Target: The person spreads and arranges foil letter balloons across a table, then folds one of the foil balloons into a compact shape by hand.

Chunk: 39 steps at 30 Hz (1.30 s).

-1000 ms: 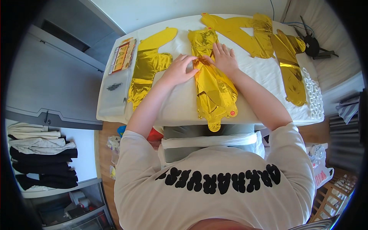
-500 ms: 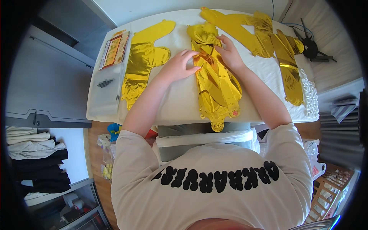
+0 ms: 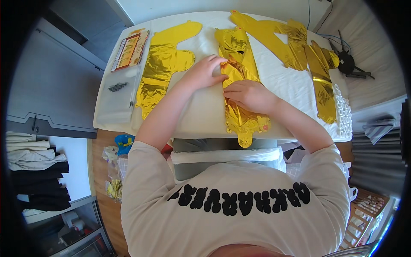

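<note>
A gold foil balloon (image 3: 239, 43), uninflated and creased, lies lengthwise on the table in front of me. My left hand (image 3: 206, 73) is at its left edge, thumb and fingers curled on the foil by a reddish-orange patch. Lower down, my right hand (image 3: 252, 96) lies across the balloon, fingers stretched to the left and resting on the foil. Part of the foil is hidden beneath that hand. The balloon's tabbed lower end (image 3: 245, 139) reaches the table's near edge.
More flat gold foil balloons lie at left (image 3: 160, 68), upper right (image 3: 269, 36) and right (image 3: 323, 85). A clear bag with a printed card (image 3: 128, 51) is on the left. White rings (image 3: 342, 107) and a black device (image 3: 346, 62) sit at the right on the white-covered table (image 3: 201, 115).
My right hand has come down from the balloon's upper right side to lie across its middle. The foil beneath is narrower and flatter. My left hand stays at the left edge.
</note>
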{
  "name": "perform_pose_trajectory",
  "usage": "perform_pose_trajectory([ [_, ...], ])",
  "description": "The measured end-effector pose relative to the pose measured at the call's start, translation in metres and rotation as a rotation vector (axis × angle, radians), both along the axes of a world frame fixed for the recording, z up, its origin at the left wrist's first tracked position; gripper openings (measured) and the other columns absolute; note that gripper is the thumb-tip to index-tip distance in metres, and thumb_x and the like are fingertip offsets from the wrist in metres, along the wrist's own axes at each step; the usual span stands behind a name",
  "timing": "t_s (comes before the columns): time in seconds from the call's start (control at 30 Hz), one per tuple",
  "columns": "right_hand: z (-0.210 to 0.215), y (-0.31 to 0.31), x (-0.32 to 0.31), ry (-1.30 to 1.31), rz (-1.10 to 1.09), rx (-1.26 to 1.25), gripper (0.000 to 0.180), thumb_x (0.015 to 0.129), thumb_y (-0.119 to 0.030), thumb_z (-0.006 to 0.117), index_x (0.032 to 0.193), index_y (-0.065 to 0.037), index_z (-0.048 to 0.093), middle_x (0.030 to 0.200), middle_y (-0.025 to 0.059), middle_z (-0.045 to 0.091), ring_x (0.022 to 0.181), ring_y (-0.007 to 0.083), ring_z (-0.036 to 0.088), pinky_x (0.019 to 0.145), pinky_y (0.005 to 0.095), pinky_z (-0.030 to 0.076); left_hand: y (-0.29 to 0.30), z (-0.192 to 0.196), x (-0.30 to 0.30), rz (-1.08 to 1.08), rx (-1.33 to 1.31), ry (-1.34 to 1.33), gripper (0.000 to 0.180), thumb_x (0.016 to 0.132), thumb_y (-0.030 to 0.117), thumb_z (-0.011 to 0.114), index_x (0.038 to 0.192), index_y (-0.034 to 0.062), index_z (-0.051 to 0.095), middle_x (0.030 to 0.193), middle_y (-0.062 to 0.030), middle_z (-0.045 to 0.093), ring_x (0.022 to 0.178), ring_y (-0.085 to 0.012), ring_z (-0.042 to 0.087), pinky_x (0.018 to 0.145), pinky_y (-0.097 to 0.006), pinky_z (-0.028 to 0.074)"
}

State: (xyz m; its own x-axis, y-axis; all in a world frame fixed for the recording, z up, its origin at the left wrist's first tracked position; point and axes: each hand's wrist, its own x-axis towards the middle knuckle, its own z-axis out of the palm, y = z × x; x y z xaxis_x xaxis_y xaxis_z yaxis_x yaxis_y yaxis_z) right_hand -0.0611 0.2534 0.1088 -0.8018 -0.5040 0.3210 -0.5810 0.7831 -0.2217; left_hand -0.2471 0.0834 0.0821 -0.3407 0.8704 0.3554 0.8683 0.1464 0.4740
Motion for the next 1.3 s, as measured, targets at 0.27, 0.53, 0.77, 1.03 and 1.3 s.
perform_pose_trajectory([
  [0.27, 0.003, -0.003, 0.005, 0.134, 0.028, 0.095, 0.029, 0.082, -0.011, 0.072, 0.111, -0.007, 0.075, 0.119, 0.0054, 0.072, 0.113, 0.0254, 0.068, 0.098, 0.0384, 0.055, 0.003, -0.001, -0.006, -0.039, 0.029, 0.047, 0.046, 0.091, 0.032, 0.077, 0.129, 0.0097, 0.064, 0.127, -0.0131, 0.066, 0.117, -0.0341, 0.064, 0.100, -0.042, 0.053],
  [0.53, -0.008, -0.007, 0.008, 0.143, 0.076, 0.086, 0.027, 0.084, -0.012, 0.066, 0.110, -0.006, 0.072, 0.119, 0.0063, 0.072, 0.113, 0.0240, 0.067, 0.103, 0.0377, 0.051, 0.017, 0.003, -0.024, -0.028, -0.110, -0.168, 0.031, 0.099, 0.020, 0.066, 0.127, 0.0065, 0.065, 0.127, -0.0135, 0.065, 0.120, -0.0313, 0.063, 0.101, -0.040, 0.052],
  [0.77, -0.006, -0.009, 0.010, 0.143, 0.071, 0.138, 0.023, 0.087, -0.013, 0.065, 0.108, -0.007, 0.071, 0.119, 0.0060, 0.072, 0.114, 0.0221, 0.067, 0.108, 0.0388, 0.050, 0.017, -0.001, -0.030, 0.076, -0.008, -0.014, 0.042, 0.094, 0.033, 0.073, 0.126, 0.0068, 0.065, 0.126, -0.0145, 0.066, 0.122, -0.0338, 0.061, 0.104, -0.043, 0.050],
  [1.03, -0.011, -0.005, 0.010, 0.116, 0.084, 0.120, 0.023, 0.089, -0.014, 0.065, 0.110, -0.007, 0.071, 0.121, 0.0059, 0.072, 0.114, 0.0223, 0.068, 0.110, 0.0418, 0.049, 0.022, 0.008, -0.038, 0.048, -0.163, 0.432, 0.049, 0.097, 0.037, 0.066, 0.136, 0.0083, 0.060, 0.137, -0.0132, 0.062, 0.128, -0.0332, 0.057, 0.109, -0.046, 0.046],
  [1.3, -0.012, -0.004, 0.009, 0.112, 0.086, 0.109, 0.023, 0.091, -0.018, 0.066, 0.111, -0.008, 0.071, 0.121, 0.0057, 0.072, 0.114, 0.0227, 0.068, 0.111, 0.0422, 0.048, 0.022, 0.014, -0.050, 0.012, -0.220, 0.408, 0.058, 0.097, 0.042, 0.065, 0.143, 0.0094, 0.052, 0.145, -0.0141, 0.057, 0.137, -0.0342, 0.052, 0.115, -0.047, 0.041],
])
